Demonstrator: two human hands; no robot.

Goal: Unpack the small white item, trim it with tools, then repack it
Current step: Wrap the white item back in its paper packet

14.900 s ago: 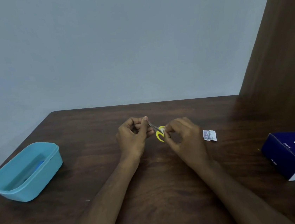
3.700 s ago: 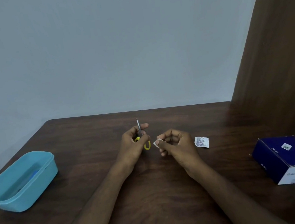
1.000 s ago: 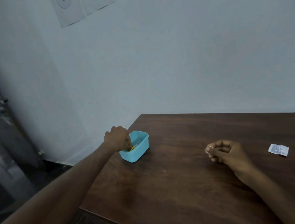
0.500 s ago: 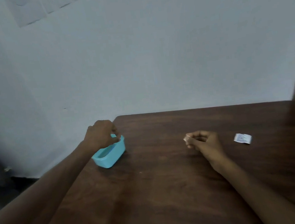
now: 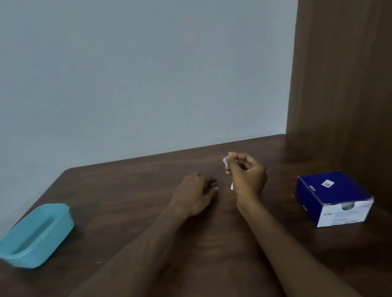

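White item (image 5: 225, 161) in right hand's (image 5: 248, 176) fingertips

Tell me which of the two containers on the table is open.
The light blue tub on the left: its top is open, while the dark blue box on the right is closed.

small white item (image 5: 225, 161) | tiny pale scrap, blurred | you pinch it at your right hand (image 5: 248, 177) fingertips, raised above the tabletop (image 5: 127, 195) | nearer far edge, right of centre | white sliver (image 5: 231, 186) shows beneath the hand

teal tub (image 5: 32, 236) left, blue box (image 5: 333, 197) right, on table (image 5: 125, 180).
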